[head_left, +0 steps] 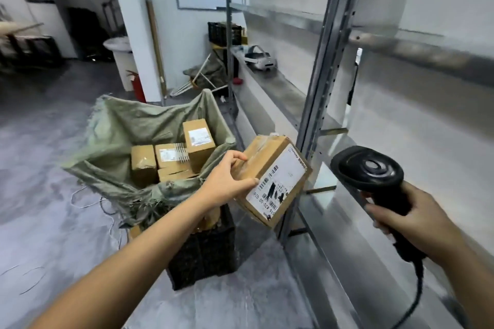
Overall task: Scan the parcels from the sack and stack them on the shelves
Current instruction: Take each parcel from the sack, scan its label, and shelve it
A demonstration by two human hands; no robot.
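Left hand [227, 181] grips cardboard parcel [272, 179], fingers curled round its left edge, white label facing up. Parcel tilted, held just right of green sack [120, 136]. Right hand [409, 224] wraps black barcode scanner [371, 171] handle, near right. More boxes [171, 157] sit in sack. Metal shelves [328, 67] stand on right.

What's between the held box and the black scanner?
Head view: only the grey metal shelf upright shows between the taped cardboard parcel and the black handheld scanner.
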